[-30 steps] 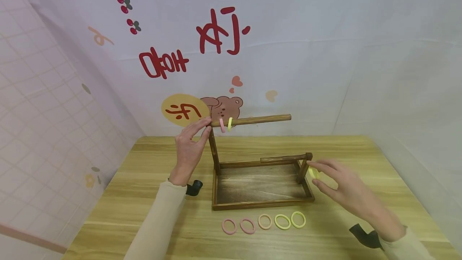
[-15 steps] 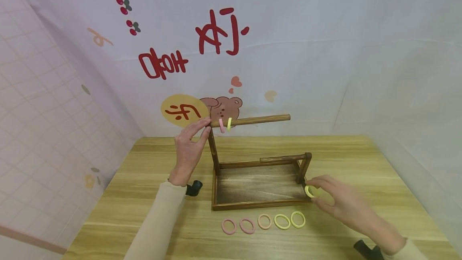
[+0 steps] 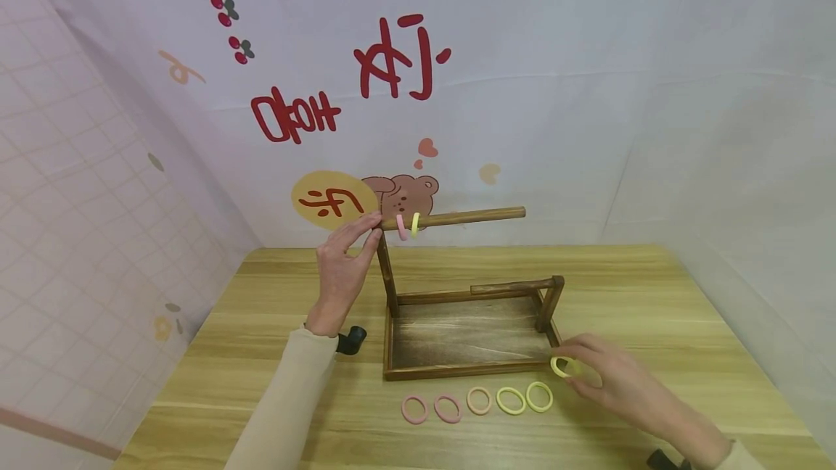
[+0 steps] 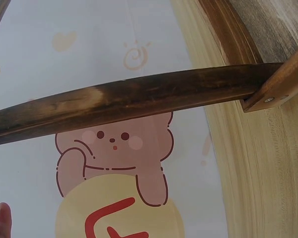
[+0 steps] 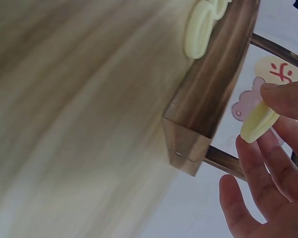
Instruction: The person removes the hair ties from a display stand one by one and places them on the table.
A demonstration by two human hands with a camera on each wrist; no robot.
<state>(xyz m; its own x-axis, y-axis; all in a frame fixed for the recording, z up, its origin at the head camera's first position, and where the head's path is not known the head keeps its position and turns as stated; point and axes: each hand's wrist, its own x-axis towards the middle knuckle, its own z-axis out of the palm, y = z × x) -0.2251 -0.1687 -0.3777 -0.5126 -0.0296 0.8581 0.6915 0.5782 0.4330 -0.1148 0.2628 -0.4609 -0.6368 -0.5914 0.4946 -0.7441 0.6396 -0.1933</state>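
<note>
A dark wooden rack with a tray base carries a tall post and rod at its left and a short post and rod at its right. My left hand pinches the top of the tall post between thumb and fingers. Beside it, a pink ring and a yellow ring hang on the upper rod. At the tray's front right corner, my right hand pinches another yellow ring between thumb and fingertips, above the table.
In front of the tray lies a row of rings: two pink, such as the left pink ring, one orange ring, and two yellow, such as the end yellow ring. The shorter rod points left. A printed cloth hangs behind the table.
My right hand has moved down and toward me with the yellow ring, from beside the short post to the tray's front right corner. My left hand has stayed at the tall post.
</note>
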